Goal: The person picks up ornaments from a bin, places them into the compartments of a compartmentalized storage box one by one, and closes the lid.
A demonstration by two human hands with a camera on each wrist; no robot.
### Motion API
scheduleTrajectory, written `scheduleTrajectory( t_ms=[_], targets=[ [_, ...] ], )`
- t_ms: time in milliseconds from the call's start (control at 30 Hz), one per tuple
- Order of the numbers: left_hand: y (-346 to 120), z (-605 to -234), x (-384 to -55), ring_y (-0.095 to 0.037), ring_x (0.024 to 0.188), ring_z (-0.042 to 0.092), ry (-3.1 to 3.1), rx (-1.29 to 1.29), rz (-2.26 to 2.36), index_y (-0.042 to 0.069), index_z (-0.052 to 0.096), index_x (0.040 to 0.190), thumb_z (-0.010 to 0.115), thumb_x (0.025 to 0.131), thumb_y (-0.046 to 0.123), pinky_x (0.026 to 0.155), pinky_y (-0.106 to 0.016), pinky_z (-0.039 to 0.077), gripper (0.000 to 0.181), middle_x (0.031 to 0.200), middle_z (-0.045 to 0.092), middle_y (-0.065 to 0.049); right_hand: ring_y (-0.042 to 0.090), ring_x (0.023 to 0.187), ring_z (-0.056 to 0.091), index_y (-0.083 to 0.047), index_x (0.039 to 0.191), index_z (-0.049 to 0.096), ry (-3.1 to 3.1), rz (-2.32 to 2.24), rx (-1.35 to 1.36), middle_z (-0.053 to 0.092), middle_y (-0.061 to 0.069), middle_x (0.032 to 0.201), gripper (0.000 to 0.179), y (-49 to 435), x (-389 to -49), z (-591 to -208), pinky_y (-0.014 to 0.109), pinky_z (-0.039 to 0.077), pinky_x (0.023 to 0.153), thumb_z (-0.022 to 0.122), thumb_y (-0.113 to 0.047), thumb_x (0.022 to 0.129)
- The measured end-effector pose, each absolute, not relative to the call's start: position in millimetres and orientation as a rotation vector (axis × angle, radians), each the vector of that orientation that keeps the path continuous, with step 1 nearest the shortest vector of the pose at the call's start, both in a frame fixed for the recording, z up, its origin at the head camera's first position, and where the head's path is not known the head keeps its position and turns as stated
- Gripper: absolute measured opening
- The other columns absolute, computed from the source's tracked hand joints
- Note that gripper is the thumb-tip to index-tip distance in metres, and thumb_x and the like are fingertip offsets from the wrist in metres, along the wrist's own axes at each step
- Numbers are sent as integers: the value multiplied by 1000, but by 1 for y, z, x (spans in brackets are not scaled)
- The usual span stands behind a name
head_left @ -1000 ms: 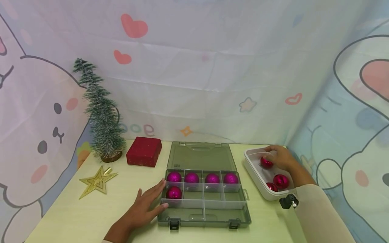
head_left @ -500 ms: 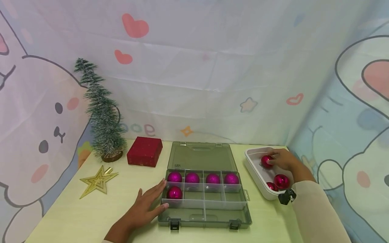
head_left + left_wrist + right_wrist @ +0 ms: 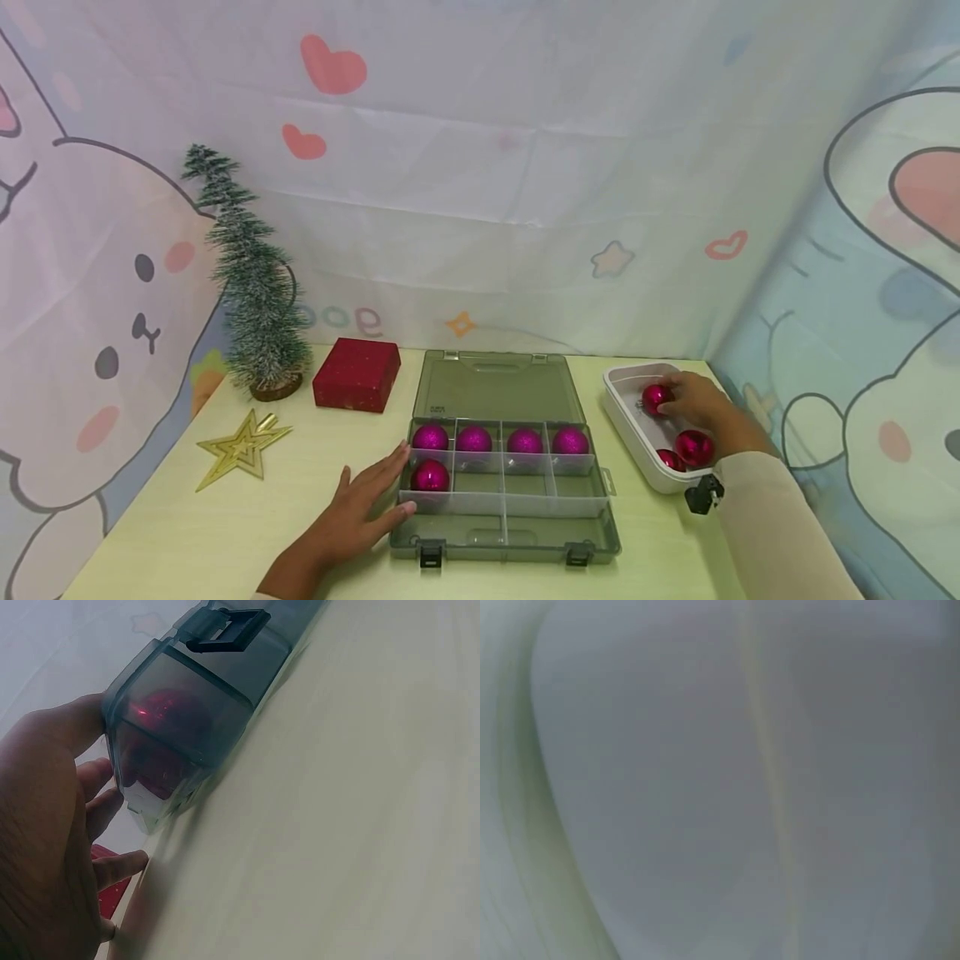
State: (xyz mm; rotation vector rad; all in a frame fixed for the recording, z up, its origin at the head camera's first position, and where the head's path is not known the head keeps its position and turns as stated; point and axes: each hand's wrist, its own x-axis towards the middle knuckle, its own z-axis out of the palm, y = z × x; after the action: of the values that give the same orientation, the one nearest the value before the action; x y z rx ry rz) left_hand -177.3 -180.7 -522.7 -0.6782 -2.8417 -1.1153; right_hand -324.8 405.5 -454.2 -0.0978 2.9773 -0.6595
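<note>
My right hand [image 3: 703, 407] pinches a shiny red Christmas ball [image 3: 656, 398] inside the white plastic tub [image 3: 628, 433]. Two more shiny red balls [image 3: 694, 448] lie at the near end of that tub. The fingers and thumb of my left hand [image 3: 348, 517] rest, fairly straight, against the left side of a divided organizer box [image 3: 505, 553]; the left wrist view shows them touching its wall. Several glittery purple balls [image 3: 473, 439] fill its back row. One shiny magenta ball [image 3: 430, 476] sits in the leftmost middle compartment. Only a blurred pale surface appears in the right wrist view.
The box's translucent lid [image 3: 497, 385] lies opened back toward the wall. Left of it stands a red box [image 3: 356, 375], then a small frosted Christmas tree [image 3: 258, 300]. A gold star [image 3: 242, 450] lies in front of the tree. A printed cloth [image 3: 480, 183] hangs behind.
My right hand has shifted slightly within the tub, and the ball in its fingers now shows more, a little farther left. The left hand has stayed against the organizer box.
</note>
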Motion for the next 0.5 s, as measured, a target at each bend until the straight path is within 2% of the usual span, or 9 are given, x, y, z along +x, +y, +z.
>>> scheduleTrajectory(
  t_ms=[67,167,300,400,500],
  targets=[
    [-181,-523,-178,-41,166,34,-2841,-676,-1111,22,36,172,66,106,51,118,-94,2,78,180,33,-1,53,131,61,-4,145,66,2971,-663,-65,66,32,143,56,404,-325,-455,73,47,109,83,-17,94],
    [-181,-522,-178,-41,166,33,-2843,-672,-1114,22,36,172,65,106,51,118,-94,2,78,181,32,-1,52,130,61,-4,144,65,2988,-636,-26,67,32,141,59,403,-325,-457,78,42,109,86,-20,92],
    [-181,-521,-177,-42,166,33,-2844,-674,-1129,21,36,172,66,106,50,118,-94,2,78,181,32,-1,52,128,62,0,137,64,3018,-603,33,69,32,137,54,402,-325,-461,84,31,112,86,-20,92],
    [-181,-522,-177,-42,165,34,-2838,-678,-1130,21,37,172,66,106,50,118,-94,2,78,180,33,0,51,126,62,-1,132,66,3035,-580,43,70,30,135,47,402,-326,-464,84,30,108,85,-20,93],
    [-181,-522,-177,-42,165,34,-2828,-685,-1129,20,37,172,66,106,49,117,-94,3,78,180,33,-1,52,130,57,-3,129,67,3049,-575,32,70,28,134,43,402,-324,-463,86,25,110,84,-21,94]
  ],
)
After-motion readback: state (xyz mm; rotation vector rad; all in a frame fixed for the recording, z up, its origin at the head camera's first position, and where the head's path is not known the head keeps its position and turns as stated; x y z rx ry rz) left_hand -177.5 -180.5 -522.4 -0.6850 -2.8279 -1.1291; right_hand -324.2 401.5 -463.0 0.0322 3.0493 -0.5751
